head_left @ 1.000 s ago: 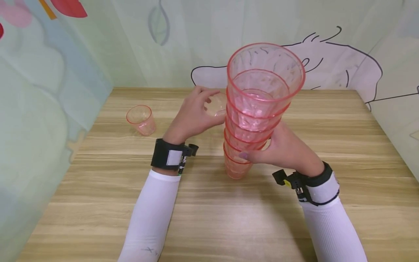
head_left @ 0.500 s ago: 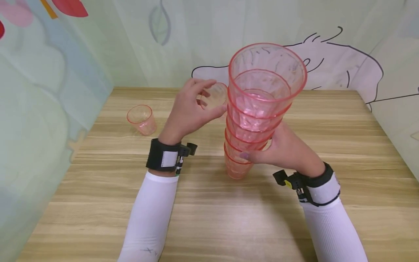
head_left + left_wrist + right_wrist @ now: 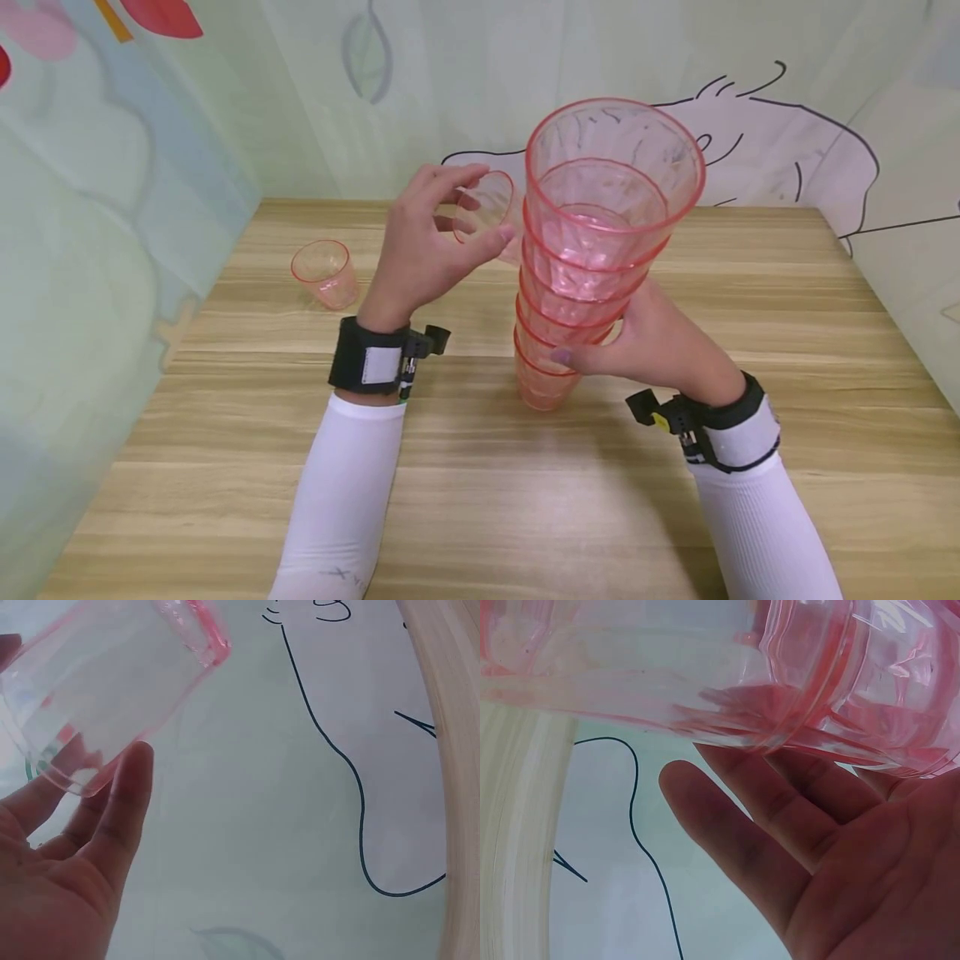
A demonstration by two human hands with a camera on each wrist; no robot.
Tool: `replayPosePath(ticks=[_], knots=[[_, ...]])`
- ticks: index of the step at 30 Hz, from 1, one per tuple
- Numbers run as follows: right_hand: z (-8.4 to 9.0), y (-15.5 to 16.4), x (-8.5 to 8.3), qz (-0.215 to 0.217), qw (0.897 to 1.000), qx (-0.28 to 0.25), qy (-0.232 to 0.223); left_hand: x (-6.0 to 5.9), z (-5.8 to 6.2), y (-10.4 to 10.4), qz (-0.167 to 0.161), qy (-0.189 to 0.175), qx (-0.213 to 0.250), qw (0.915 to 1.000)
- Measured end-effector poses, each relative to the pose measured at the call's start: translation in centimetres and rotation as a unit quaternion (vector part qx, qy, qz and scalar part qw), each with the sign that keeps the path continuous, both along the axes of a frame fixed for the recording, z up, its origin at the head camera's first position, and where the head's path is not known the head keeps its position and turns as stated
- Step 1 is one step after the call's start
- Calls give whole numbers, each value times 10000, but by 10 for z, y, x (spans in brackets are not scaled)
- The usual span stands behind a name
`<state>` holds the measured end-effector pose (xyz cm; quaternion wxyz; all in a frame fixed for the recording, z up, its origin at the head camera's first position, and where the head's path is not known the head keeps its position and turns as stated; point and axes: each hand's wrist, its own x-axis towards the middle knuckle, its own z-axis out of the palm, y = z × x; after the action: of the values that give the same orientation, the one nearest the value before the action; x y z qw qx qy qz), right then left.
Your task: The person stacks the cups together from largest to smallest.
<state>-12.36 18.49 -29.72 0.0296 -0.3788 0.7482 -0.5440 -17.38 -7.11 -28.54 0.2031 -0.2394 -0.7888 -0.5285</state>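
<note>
My left hand grips a clear pink-tinted plastic cup between thumb and fingers, behind and left of a tall stack. In the left wrist view that cup lies tilted across the fingers. Several matching cups make up the nested stack, which leans slightly with its mouths up. Wrapped round the stack's lower right side is my right hand, its thumb in front. The right wrist view has the fingers behind the stack's wall. Part of the held cup is hidden behind the stack.
Another pink-tinted cup stands upright on the wooden table, left of my left hand. A wall covering with drawn figures borders the table at the back, and a second printed wall rises along the left.
My left hand has drawn leftward and up, away from the stack, bringing the cup with it. The cup's rim shows more and has tipped toward the hand. The right hand and stack hold still.
</note>
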Motion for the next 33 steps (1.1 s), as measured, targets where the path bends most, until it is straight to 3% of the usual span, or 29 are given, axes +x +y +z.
replayPosePath(ticks=[8, 27, 33], knots=[[1, 0, 1, 5, 10000, 2, -75, 3, 3, -1, -285, 315, 715, 9965], [-2, 1, 0, -39, 9999, -8, -120, 7, 11, -3, -390, 784, 1532, 9843], [16, -4, 12, -86, 9998, 45, -167, 8, 15, -2, -266, 887, 2061, 9741]])
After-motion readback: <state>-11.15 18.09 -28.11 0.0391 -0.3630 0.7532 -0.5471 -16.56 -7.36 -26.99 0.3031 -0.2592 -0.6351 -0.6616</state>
